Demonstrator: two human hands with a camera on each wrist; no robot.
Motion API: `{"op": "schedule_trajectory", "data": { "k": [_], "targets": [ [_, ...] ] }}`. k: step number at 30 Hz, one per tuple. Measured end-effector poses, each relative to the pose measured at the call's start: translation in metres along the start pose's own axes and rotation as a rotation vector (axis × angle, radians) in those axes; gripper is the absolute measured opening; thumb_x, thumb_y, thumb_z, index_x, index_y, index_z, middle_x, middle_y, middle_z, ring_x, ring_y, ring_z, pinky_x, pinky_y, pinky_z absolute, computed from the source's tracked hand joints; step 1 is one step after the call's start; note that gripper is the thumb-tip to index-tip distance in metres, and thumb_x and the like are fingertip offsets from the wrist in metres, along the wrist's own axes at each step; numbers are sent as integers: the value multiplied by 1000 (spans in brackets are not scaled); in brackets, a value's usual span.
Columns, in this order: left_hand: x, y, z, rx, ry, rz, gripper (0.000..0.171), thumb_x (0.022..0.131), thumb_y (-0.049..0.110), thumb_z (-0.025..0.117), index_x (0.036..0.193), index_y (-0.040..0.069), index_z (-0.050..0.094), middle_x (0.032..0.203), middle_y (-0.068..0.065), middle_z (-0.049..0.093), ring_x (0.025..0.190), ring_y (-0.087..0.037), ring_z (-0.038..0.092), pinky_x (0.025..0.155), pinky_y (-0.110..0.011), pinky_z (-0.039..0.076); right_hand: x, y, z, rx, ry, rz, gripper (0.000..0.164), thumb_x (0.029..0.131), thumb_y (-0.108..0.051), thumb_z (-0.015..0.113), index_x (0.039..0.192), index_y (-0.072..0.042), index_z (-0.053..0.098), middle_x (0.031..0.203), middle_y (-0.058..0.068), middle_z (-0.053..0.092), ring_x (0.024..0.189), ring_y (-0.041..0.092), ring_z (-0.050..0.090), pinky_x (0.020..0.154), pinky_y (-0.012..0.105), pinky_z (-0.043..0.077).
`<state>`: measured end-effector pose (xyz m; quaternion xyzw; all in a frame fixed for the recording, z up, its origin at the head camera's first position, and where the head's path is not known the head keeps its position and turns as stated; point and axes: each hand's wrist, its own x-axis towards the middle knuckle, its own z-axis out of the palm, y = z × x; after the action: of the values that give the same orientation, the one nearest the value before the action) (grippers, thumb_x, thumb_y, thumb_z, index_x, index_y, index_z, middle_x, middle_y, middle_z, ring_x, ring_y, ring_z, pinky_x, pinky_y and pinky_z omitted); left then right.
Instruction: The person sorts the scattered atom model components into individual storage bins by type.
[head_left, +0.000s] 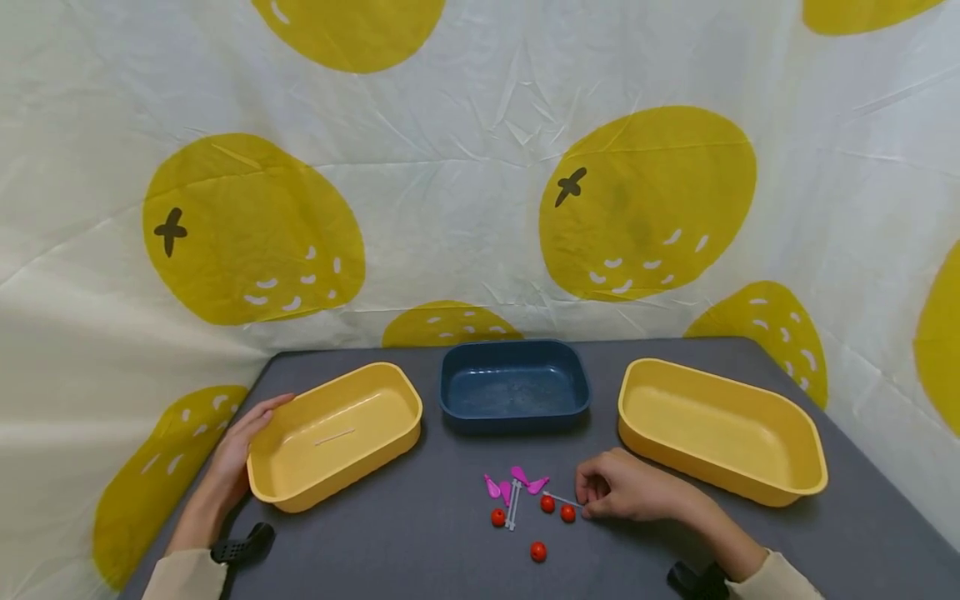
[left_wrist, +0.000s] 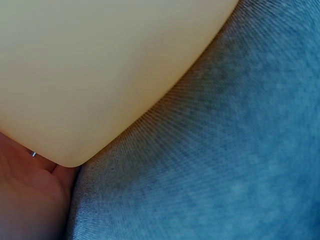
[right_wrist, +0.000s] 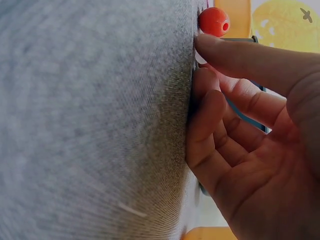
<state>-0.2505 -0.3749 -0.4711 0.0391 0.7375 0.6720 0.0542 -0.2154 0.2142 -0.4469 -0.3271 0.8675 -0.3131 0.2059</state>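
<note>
My left hand (head_left: 243,437) rests along the outer left side of a yellow bin (head_left: 405,429), its fingertips at the rim. One thin pale stick (head_left: 333,437) lies inside that bin. Low over the grey table, my right hand (head_left: 626,487) pinches one end of a thin grey stick (head_left: 562,499) between thumb and fingers. Two red beads (head_left: 547,503) (head_left: 567,513) are close beside this stick; another red bead (head_left: 538,552) lies nearer me. In the right wrist view, a red bead (right_wrist: 214,21) with a hole appears just past the thumb tip.
Left of the right hand lie several pink teardrop-shaped pieces (head_left: 492,487), grey sticks (head_left: 513,505) with wider ends and a red bead (head_left: 498,517). A dark blue bin (head_left: 516,423) stands at the back middle. A second yellow bin (head_left: 712,468) stands on the right.
</note>
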Motion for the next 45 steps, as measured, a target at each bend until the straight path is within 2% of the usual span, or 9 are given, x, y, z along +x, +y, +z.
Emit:
{"op": "schedule_trajectory", "data": {
  "k": [4, 11, 21, 34, 45],
  "targets": [
    [1, 0, 0, 1, 1, 6, 52, 106, 37, 29, 151, 12, 31, 152, -1, 35, 124, 3, 48, 94, -14, 46, 0, 0, -2, -32, 15, 16, 12, 84, -23, 73, 78, -26, 63, 65, -13, 55, 58, -1, 48, 54, 19, 45],
    [1, 1, -1, -39, -44, 30, 52, 106, 34, 30, 151, 9, 29, 152, -4, 34, 124, 0, 49, 95, -15, 47, -1, 0, -3, -56, 17, 65, 12, 83, -26, 73, 79, -26, 62, 65, -12, 56, 58, 1, 50, 55, 20, 45],
    [-1, -3, 0, -27, -30, 28, 52, 106, 35, 31, 151, 10, 30, 153, -4, 33, 123, 4, 49, 94, -13, 46, -1, 0, -7, -84, 65, 32, 12, 85, -21, 71, 77, -24, 63, 66, -14, 56, 59, 0, 50, 55, 20, 45],
    [-1, -2, -1, -29, -33, 36, 51, 106, 34, 30, 151, 9, 30, 148, 3, 40, 123, 2, 51, 94, -15, 47, -2, 0, -8, -37, 88, 46, 9, 86, -20, 71, 81, -20, 63, 68, -10, 57, 61, 2, 52, 55, 20, 47],
    [-1, -2, -2, -19, -35, 37, 51, 106, 33, 30, 151, 9, 30, 149, 2, 38, 122, 4, 50, 94, -14, 47, -3, 3, -9, -5, 113, 56, 5, 87, -22, 71, 85, -19, 68, 72, -10, 61, 65, 2, 55, 59, 21, 49]
  ]
}}
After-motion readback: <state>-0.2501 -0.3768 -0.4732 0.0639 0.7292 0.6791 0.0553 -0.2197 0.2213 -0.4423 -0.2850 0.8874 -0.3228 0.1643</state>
